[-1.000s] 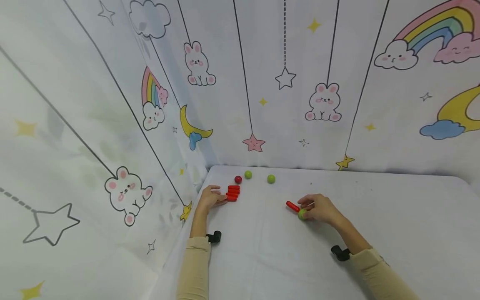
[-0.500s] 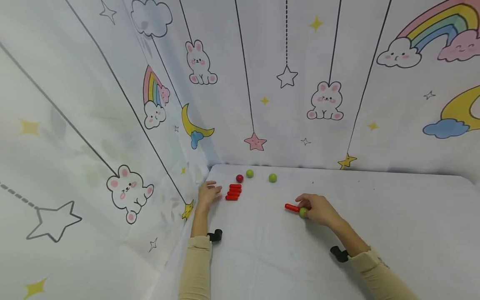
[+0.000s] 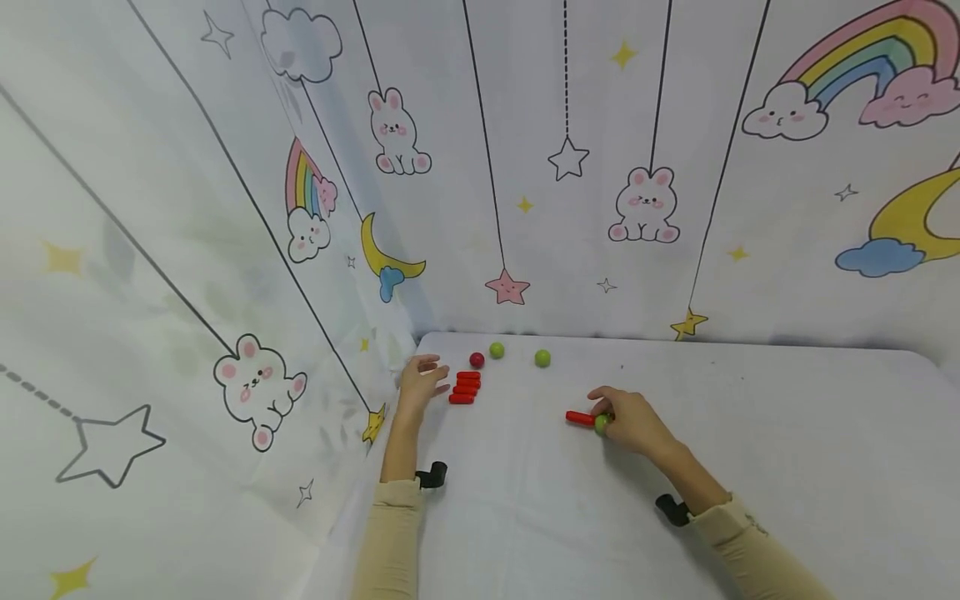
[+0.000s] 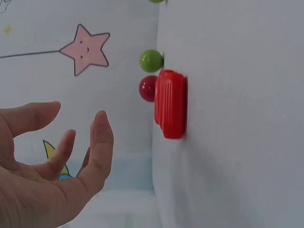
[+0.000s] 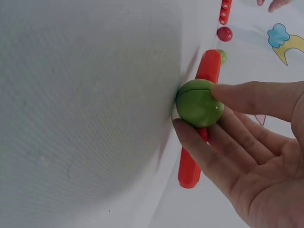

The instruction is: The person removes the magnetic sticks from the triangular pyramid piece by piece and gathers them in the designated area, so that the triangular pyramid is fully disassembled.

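Observation:
My right hand [image 3: 637,423] pinches a green ball [image 5: 199,103] between thumb and fingertips, low over the white tablecloth. A red stick [image 3: 580,417] lies right by that ball. In the right wrist view the stick passes behind the ball, and its middle is hidden. My left hand [image 3: 420,385] hovers with spread, relaxed fingers to the left of a row of several red sticks [image 3: 465,389], apart from them. Seen from the left wrist, those sticks [image 4: 172,103] line up side by side on the cloth.
Behind the row sit a red ball [image 3: 477,360] and a green ball [image 3: 497,350]. Another green ball [image 3: 542,357] stands farther right. A patterned white curtain [image 3: 450,208] rises at the back and left edges of the white table [image 3: 517,517].
My left hand has drawn back from the row of red sticks, and its fingers have opened. The red stick by my right hand has turned from slanted to nearly level.

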